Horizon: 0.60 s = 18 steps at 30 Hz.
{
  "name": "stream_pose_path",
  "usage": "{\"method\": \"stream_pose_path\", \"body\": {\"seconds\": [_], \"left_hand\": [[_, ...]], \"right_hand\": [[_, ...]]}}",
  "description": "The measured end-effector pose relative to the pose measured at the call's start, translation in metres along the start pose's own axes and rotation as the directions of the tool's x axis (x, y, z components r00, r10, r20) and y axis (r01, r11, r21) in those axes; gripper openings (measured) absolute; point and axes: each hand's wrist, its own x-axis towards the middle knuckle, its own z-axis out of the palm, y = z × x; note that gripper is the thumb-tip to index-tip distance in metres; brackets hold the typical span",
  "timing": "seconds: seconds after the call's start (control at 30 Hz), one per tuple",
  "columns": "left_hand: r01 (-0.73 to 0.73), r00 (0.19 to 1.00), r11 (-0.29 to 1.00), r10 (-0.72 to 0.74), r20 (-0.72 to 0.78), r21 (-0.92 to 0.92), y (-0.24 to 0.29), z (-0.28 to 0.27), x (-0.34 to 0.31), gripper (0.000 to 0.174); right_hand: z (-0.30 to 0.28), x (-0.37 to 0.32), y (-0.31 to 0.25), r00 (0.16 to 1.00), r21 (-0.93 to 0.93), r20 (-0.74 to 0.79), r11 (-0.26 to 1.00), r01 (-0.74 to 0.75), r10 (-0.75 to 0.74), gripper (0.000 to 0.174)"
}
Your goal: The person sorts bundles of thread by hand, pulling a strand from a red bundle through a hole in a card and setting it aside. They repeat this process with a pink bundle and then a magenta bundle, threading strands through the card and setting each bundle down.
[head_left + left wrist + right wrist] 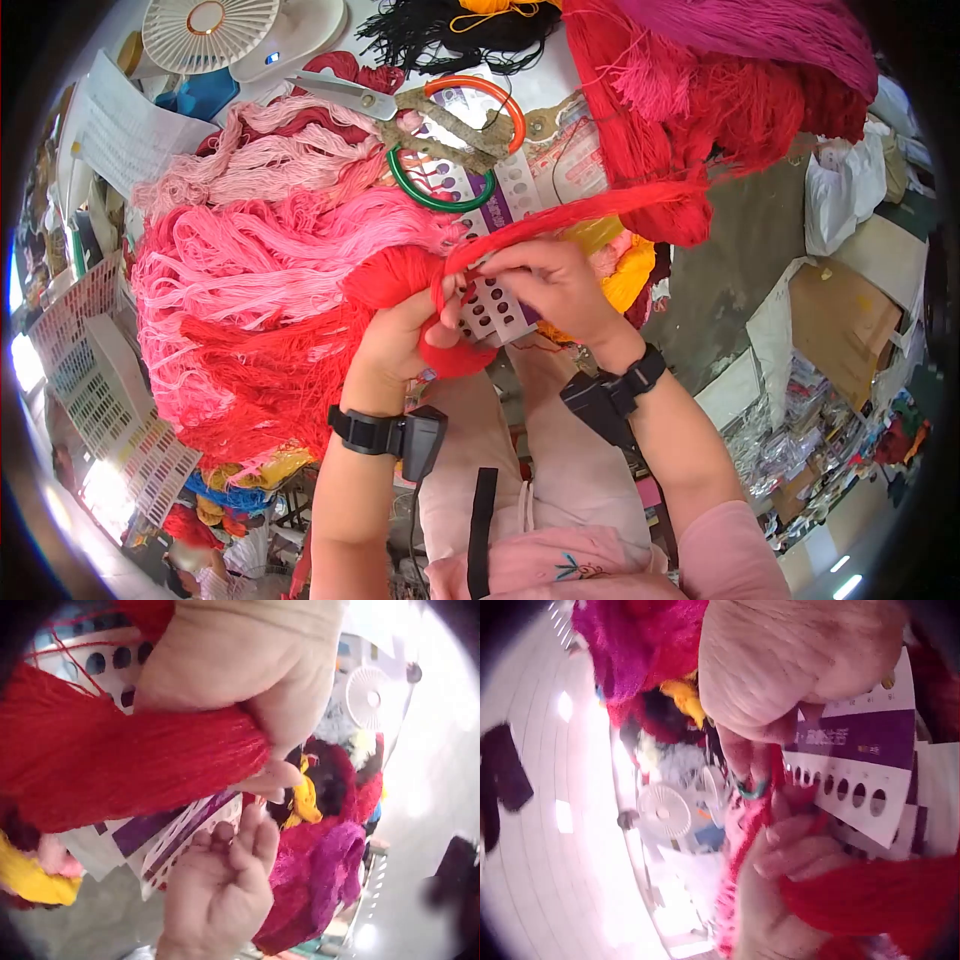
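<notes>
My left hand (395, 340) grips a skein of red thread (393, 277), which bulges out on both sides of the fist. In the left wrist view the thick red bundle (142, 769) crosses beneath the palm. Close beside it, my right hand (555, 285) has its fingertips together at the red strands by the left fingers, pinching them. From there a long red strand (590, 207) runs up to the right. Just below the hands' meeting point lies a white and purple card with rows of holes (492, 312); the right wrist view shows its purple band (870, 739).
Pink thread (300, 245) is heaped at left. Large scissors (355, 97) with orange and green handles lie beyond the hands. Red and magenta skeins (690, 110) hang at the right. A white fan (205, 30) and a paper sheet (135, 125) sit at back left.
</notes>
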Motion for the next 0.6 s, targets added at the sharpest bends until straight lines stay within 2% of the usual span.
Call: {"method": "stream_pose_path", "body": {"seconds": [0.03, 0.07, 0.1, 0.13, 0.17, 0.2, 0.23, 0.27, 0.3, 0.33, 0.37, 0.4, 0.43, 0.47, 0.5, 0.53, 0.57, 0.6], "left_hand": [[0.054, 0.997, 0.996, -0.058, 0.060, 0.066, 0.001, 0.000, -0.003, 0.019], [0.102, 0.986, 0.986, -0.117, 0.115, 0.133, 0.002, 0.001, -0.005, 0.019], [0.135, 0.982, 0.977, -0.154, 0.110, 0.167, 0.000, 0.005, -0.005, 0.020], [0.135, 0.982, 0.977, -0.154, 0.107, 0.164, 0.001, 0.010, -0.008, 0.020], [0.086, 0.996, 0.986, -0.081, -0.043, 0.140, 0.004, 0.018, -0.012, 0.019], [0.035, 0.981, 0.992, -0.010, -0.195, 0.124, 0.005, 0.021, -0.015, 0.019], [-0.105, 0.969, 0.994, 0.110, -0.221, 0.033, 0.004, 0.016, -0.021, 0.018], [-0.136, 0.960, 0.991, 0.131, -0.246, -0.005, 0.012, 0.011, -0.032, 0.019], [-0.118, 0.981, 0.992, 0.109, -0.158, -0.048, 0.020, -0.001, -0.045, 0.022], [-0.205, 0.898, 0.977, 0.165, -0.408, -0.057, 0.028, -0.006, -0.063, 0.026], [-0.304, 0.949, 0.912, 0.265, -0.170, -0.275, 0.038, -0.028, -0.079, 0.029], [-0.355, 0.928, 0.857, 0.371, -0.030, -0.372, 0.051, -0.043, -0.098, 0.029], [-0.425, 0.896, 0.825, 0.441, -0.045, -0.373, 0.061, -0.052, -0.117, 0.028], [-0.469, 0.878, 0.820, 0.473, -0.073, -0.329, 0.071, -0.065, -0.133, 0.024], [-0.533, 0.843, 0.753, 0.510, -0.170, -0.385, 0.080, -0.085, -0.147, 0.023], [-0.596, 0.801, 0.678, 0.536, -0.266, -0.430, 0.084, -0.087, -0.151, 0.022], [-0.599, 0.799, 0.679, 0.537, -0.269, -0.424, 0.084, -0.087, -0.151, 0.022], [-0.770, 0.518, 0.637, 0.653, -0.553, 0.031, 0.082, -0.064, -0.138, 0.020]], "right_hand": [[0.004, 0.001, -0.012, 0.995, -0.076, 0.092, 0.996, -0.039, 0.045, 0.013], [0.007, 0.001, -0.007, 0.995, -0.075, 0.090, 0.996, -0.042, 0.049, 0.013], [0.009, 0.003, 0.000, 0.992, -0.364, 0.052, 0.922, 0.128, -0.116, 0.013], [0.011, 0.004, 0.004, 0.957, -0.621, 0.068, 0.738, 0.262, -0.283, 0.012], [0.011, 0.005, 0.007, 0.959, -0.484, -0.002, 0.839, 0.248, -0.285, 0.012], [0.010, 0.004, 0.006, 0.960, -0.483, 0.000, 0.841, 0.246, -0.281, 0.012], [0.008, 0.002, 0.004, 0.993, -0.222, -0.049, 0.971, 0.091, -0.104, 0.013], [0.007, 0.002, 0.002, 0.996, 0.060, -0.046, 0.995, -0.078, 0.081, 0.014], [0.007, 0.003, 0.004, 0.998, -0.048, -0.066, 0.999, 0.007, -0.010, 0.015], [0.005, 0.004, 0.003, 0.998, -0.045, -0.068, 0.999, 0.007, -0.010, 0.015], [0.002, 0.002, 0.003, 0.999, -0.212, -0.012, 0.977, 0.039, -0.042, 0.014], [0.000, 0.002, 0.003, 0.997, -0.370, 0.051, 0.926, 0.078, -0.064, 0.015], [0.000, 0.002, 0.001, 0.997, -0.364, 0.051, 0.928, 0.079, -0.065, 0.015], [0.001, 0.004, -0.001, 0.994, -0.453, 0.079, 0.886, 0.103, -0.075, 0.014], [0.003, 0.004, -0.002, 0.991, -0.534, 0.107, 0.836, 0.126, -0.081, 0.014], [0.004, 0.004, -0.001, 0.991, -0.526, 0.110, 0.841, 0.128, -0.082, 0.014], [0.004, 0.003, 0.002, 0.989, -0.508, 0.086, 0.848, 0.149, -0.122, 0.014], [0.004, 0.003, 0.005, 0.985, -0.494, 0.060, 0.853, 0.172, -0.164, 0.014]]}}
